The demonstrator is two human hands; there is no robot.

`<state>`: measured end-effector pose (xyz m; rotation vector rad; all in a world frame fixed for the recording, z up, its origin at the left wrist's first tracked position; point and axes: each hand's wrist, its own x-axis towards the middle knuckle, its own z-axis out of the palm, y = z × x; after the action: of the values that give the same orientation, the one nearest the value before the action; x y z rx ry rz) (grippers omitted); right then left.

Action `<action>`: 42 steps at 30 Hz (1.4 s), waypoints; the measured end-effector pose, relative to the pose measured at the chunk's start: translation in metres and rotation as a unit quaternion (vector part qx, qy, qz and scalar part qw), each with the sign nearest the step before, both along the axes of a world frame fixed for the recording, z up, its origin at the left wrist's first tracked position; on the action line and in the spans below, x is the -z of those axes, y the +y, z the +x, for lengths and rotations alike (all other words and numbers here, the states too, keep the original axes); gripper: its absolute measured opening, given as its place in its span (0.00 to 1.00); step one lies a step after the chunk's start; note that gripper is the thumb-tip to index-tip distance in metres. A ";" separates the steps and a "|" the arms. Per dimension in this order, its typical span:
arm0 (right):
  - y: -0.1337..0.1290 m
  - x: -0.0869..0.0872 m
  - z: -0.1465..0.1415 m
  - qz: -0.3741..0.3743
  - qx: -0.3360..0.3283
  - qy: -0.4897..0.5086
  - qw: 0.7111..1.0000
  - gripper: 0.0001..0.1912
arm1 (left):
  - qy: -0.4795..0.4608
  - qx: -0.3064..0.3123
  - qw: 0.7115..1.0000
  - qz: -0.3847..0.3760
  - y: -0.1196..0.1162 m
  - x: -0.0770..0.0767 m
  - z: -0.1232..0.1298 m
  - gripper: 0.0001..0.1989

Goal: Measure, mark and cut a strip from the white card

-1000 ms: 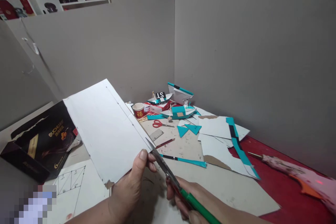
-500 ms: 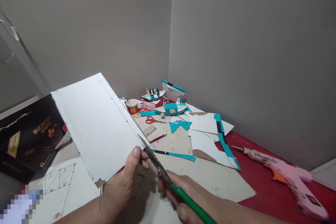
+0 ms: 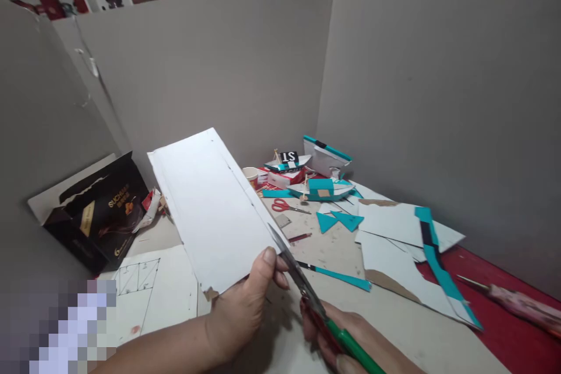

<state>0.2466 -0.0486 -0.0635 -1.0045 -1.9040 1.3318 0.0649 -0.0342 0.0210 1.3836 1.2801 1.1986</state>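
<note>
My left hand [image 3: 249, 298] grips the lower right corner of a white card sheet [image 3: 210, 204], thumb on top and fingers beneath. The sheet is tilted up, with pencil marks along its right side and a torn brown bit at its bottom corner. In my right hand [image 3: 337, 333] are large scissors [image 3: 302, 283] with a green handle, their blades at the sheet's right edge beside my left thumb. Under the sheet lies a white page with a pencil-drawn grid [image 3: 170, 280].
A black box [image 3: 109, 210] stands at left. Farther back are two paper boats [image 3: 322, 189], small red scissors [image 3: 280, 205], teal triangles [image 3: 348, 220] and a paper cup [image 3: 250, 175]. Cut card [image 3: 385, 257] and a pink glue gun [image 3: 521, 304] lie at right.
The whole view has shifted, so the hands, sheet and table items appear farther right. The scissors remain at the sheet's right edge. More of the black box and shelf shows.
</note>
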 end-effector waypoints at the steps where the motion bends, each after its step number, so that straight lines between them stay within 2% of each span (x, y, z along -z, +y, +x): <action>1: 0.001 0.003 -0.001 0.001 0.008 0.008 1.000 0.28 | 0.002 -0.001 1.000 -0.002 0.000 0.000 0.000 0.22; 5: 0.000 0.003 -0.003 0.020 0.016 0.042 0.999 0.30 | 0.001 -0.003 1.000 -0.008 0.000 0.002 -0.001 0.21; 8: -0.003 -0.008 -0.002 0.025 -0.003 0.041 0.999 0.30 | -0.002 0.001 1.000 -0.001 0.001 0.005 -0.003 0.21; 13: -0.006 -0.021 -0.006 0.024 0.010 0.031 0.999 0.26 | -0.002 -0.009 1.000 0.002 0.003 0.008 -0.004 0.22; 22: -0.003 -0.008 -0.006 0.072 0.008 0.031 0.997 0.25 | -0.004 -0.016 1.000 -0.005 0.003 0.008 -0.004 0.20; 26: -0.005 -0.012 -0.003 0.070 -0.008 0.020 0.997 0.23 | -0.004 -0.011 1.000 -0.012 0.002 0.009 -0.004 0.20; 34: -0.006 -0.023 -0.003 0.087 -0.021 0.043 0.995 0.26 | 0.005 -0.010 1.000 -0.011 0.006 0.011 -0.005 0.20; 39: -0.007 -0.027 -0.004 0.078 -0.016 0.047 0.996 0.28 | 0.014 0.013 1.000 -0.013 0.006 0.009 -0.006 0.22; 42: -0.007 -0.036 -0.003 0.068 -0.015 0.063 0.996 0.26 | 0.020 0.063 0.998 -0.006 0.013 0.003 -0.010 0.19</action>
<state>0.2431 -0.0558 -0.0278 -0.8082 -1.8919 1.2339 0.0549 -0.0210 0.0180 1.4635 1.2071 1.0812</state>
